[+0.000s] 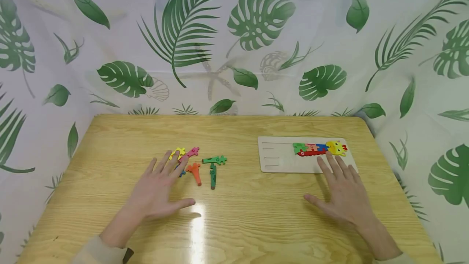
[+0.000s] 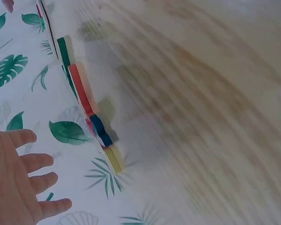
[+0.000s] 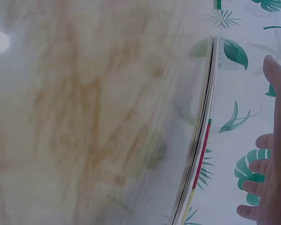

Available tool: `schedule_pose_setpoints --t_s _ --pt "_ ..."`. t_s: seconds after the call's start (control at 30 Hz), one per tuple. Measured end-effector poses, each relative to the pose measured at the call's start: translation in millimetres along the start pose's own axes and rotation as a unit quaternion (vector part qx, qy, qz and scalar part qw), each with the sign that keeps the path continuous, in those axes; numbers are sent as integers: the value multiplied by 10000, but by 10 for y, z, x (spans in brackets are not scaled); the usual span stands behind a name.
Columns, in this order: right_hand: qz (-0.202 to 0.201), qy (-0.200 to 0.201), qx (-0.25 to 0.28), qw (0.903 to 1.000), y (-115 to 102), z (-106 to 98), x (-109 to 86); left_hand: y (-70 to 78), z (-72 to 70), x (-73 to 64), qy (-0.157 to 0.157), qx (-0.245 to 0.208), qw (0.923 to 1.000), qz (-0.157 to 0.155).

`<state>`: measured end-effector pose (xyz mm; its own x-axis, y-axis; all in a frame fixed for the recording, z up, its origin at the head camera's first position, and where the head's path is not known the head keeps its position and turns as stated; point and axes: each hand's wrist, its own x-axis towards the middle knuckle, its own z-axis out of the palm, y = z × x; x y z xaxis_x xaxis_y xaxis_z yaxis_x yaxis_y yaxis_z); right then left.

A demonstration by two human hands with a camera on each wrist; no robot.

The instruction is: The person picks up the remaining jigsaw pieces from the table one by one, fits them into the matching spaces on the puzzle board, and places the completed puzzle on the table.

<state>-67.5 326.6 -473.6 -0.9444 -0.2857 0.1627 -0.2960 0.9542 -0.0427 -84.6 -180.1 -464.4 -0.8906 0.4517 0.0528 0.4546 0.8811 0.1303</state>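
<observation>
My left hand (image 1: pixel 155 192) is spread with straight fingers over the table, its fingertips close to a loose group of puzzle pieces. Among them are a yellow piece (image 1: pixel 181 150), a pink piece (image 1: pixel 189 154), an orange piece (image 1: pixel 196 173), a light green piece (image 1: pixel 215 160), a dark green piece (image 1: pixel 213 176) and a blue piece (image 2: pixel 100 130), partly hidden by the fingers in the head view. On the right, my right hand (image 1: pixel 344 194) is also spread, holding nothing, by the near edge of a wooden puzzle board (image 1: pixel 282 162). A yellow giraffe-head piece (image 1: pixel 335 148) lies on that board.
Joined to the head on the board are blue, pink and green pieces (image 1: pixel 299 147) with a red strip (image 1: pixel 311 153) along them. The wood-grain table (image 1: pixel 242 223) ends at a leaf-printed cloth (image 1: pixel 220 44) behind and at both sides.
</observation>
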Motion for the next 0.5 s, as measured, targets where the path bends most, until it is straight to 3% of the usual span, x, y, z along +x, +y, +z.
schedule_pose_setpoints --t_s 0.5 --pt "229 -126 109 9996 131 60 -43 322 112 303 -112 24 9974 716"
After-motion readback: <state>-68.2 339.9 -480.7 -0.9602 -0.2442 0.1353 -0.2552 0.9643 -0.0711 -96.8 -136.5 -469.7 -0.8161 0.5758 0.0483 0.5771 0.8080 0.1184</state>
